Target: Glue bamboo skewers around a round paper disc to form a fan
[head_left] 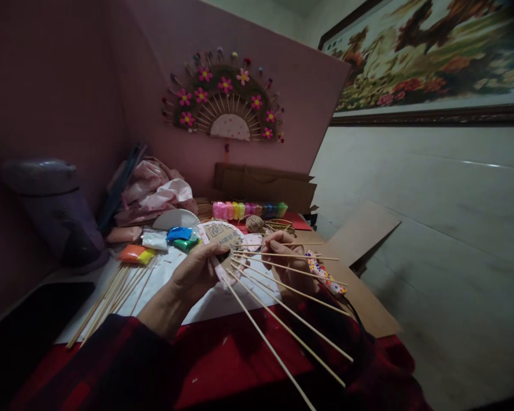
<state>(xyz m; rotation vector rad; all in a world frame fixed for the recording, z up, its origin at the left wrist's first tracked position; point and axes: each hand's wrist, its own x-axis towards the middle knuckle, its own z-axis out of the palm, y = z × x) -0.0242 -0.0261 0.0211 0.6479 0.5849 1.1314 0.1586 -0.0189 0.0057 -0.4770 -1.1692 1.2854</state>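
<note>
The cardboard disc (216, 231), clamped between the thumb and fingers of the left hand (197, 268) above white paper (205, 309), is judged light and stiffish, best gripped by its edge. About seven slender sticks (286, 327), likely snappable, are fanned from it beside the right hand (285, 254) (fingers curled; whether anything is pinched cannot be told). Beyond, one twine ball (254, 223) and one nine-flowered fan (231, 127) are seen.

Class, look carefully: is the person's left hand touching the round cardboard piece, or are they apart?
Touching. The head view shows the left hand gripping the round cardboard piece at its edge, the thumb pressed over its face.
</note>
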